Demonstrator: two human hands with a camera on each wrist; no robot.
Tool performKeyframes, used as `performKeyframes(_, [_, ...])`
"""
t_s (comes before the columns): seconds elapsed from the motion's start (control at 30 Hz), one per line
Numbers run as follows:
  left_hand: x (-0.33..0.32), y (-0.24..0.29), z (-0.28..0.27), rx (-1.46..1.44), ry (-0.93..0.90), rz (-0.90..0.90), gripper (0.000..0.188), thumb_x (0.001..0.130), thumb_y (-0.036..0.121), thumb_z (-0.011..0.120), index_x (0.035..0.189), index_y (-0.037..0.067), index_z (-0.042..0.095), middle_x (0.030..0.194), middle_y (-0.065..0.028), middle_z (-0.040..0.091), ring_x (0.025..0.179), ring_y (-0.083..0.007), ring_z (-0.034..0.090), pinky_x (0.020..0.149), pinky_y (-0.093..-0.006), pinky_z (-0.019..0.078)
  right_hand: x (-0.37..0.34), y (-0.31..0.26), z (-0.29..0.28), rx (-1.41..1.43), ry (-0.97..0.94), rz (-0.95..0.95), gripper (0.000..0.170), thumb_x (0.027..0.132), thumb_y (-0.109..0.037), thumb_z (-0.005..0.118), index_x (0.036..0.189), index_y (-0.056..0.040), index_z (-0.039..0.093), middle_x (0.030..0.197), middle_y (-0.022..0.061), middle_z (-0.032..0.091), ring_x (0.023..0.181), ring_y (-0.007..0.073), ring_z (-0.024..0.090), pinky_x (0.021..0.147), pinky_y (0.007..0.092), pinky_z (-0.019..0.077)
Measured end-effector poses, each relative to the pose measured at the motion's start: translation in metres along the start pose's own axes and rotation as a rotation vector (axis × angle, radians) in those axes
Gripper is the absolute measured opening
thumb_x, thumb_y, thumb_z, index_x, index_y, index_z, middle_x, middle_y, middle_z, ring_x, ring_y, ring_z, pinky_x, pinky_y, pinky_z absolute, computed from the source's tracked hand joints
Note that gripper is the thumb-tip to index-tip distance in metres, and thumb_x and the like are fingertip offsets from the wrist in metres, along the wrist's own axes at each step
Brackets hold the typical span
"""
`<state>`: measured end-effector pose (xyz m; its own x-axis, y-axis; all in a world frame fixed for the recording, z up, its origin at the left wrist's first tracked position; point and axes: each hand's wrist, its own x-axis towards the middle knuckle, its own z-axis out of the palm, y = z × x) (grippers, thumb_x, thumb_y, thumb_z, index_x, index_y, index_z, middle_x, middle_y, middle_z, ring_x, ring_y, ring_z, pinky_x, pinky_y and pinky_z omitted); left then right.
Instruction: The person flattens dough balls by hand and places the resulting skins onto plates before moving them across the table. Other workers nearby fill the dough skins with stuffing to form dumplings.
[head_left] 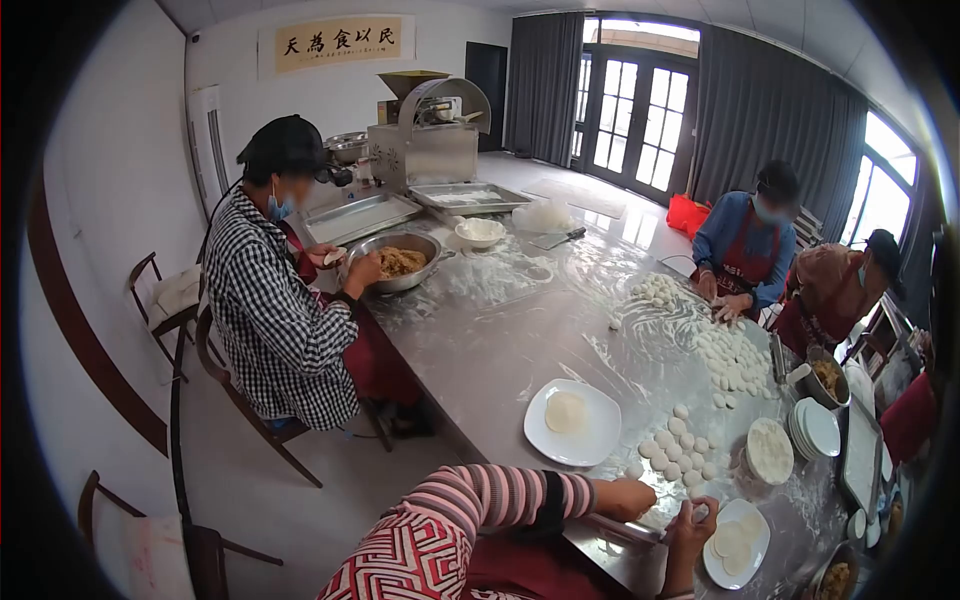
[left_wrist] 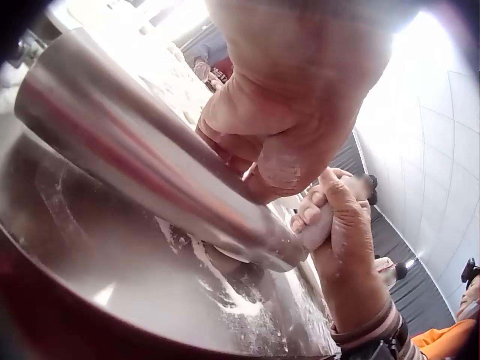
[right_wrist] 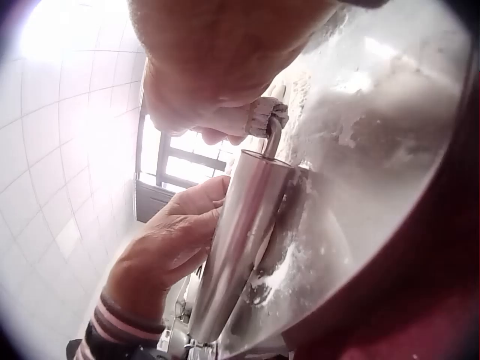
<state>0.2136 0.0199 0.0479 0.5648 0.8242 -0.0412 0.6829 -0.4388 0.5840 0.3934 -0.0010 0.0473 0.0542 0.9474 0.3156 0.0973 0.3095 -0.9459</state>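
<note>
A shiny metal roller [left_wrist: 150,157] with a bent rod and a pale handle [right_wrist: 262,116] lies low over the floured steel table [head_left: 520,330]. My right hand [head_left: 690,530] grips that handle, fingers wrapped round it, as the left wrist view also shows. My left hand [head_left: 625,498] is bent down at the far side of the roller [right_wrist: 244,240]; the roller hides its fingertips, so I cannot tell whether they pinch anything. Small round dough pieces [head_left: 675,445] sit just beyond both hands. Flat dough wrappers [head_left: 735,545] lie on a white plate close to my right hand.
Another white plate [head_left: 545,450] holds a single wrapper [head_left: 567,412]. A floured dish [head_left: 770,450] and stacked plates [head_left: 820,428] stand at the right. Across the table, a person in blue [head_left: 740,240] works dough; at the left a seated person [head_left: 275,310] has a filling bowl [head_left: 425,275].
</note>
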Motion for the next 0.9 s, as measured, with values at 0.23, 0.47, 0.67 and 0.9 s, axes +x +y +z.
performKeyframes(0.23, [-0.015,-0.011,0.0,-0.263,0.003,-0.002,0.005,0.063,0.004,0.059,0.067,0.003,0.057,0.069,-0.0174,0.061,0.067,-0.0316,0.06,0.06,-0.0404,0.0452,-0.047,0.002,-0.017,0.042,0.091,0.069,0.019,0.082,0.001,0.056,0.095,-0.0049,0.043,0.073,0.0052,0.048,0.044,0.0111,0.047,0.037,0.0238,0.0402])
performKeyframes(0.47, [-0.005,0.002,-0.004,-0.103,-0.032,0.071,0.012,0.073,0.014,0.058,0.077,0.003,0.055,0.073,-0.0159,0.059,0.068,-0.0333,0.058,0.061,-0.0427,0.0433,0.0,-0.006,0.002,0.016,0.007,0.062,0.015,0.08,0.002,0.056,0.089,-0.0044,0.045,0.068,0.0049,0.047,0.044,0.0093,0.045,0.037,0.0235,0.0349])
performKeyframes(0.67, [-0.019,-0.008,-0.01,-0.302,-0.051,0.066,0.01,0.069,0.01,0.06,0.075,0.002,0.056,0.07,-0.0141,0.059,0.067,-0.0314,0.058,0.061,-0.0412,0.0438,-0.05,0.005,-0.019,-0.075,0.099,-0.069,0.019,0.08,0.002,0.057,0.094,-0.0034,0.045,0.071,0.0049,0.047,0.043,0.0108,0.048,0.037,0.0239,0.0394])
performKeyframes(0.9, [-0.002,0.004,-0.009,-0.066,-0.008,0.04,0.012,0.073,0.017,0.06,0.078,0.006,0.059,0.075,-0.0141,0.062,0.071,-0.0313,0.06,0.063,-0.0413,0.0447,0.001,-0.015,0.007,-0.057,0.044,0.036,0.014,0.081,-0.001,0.057,0.086,-0.0044,0.045,0.064,0.0031,0.046,0.043,0.0098,0.046,0.037,0.0232,0.0384])
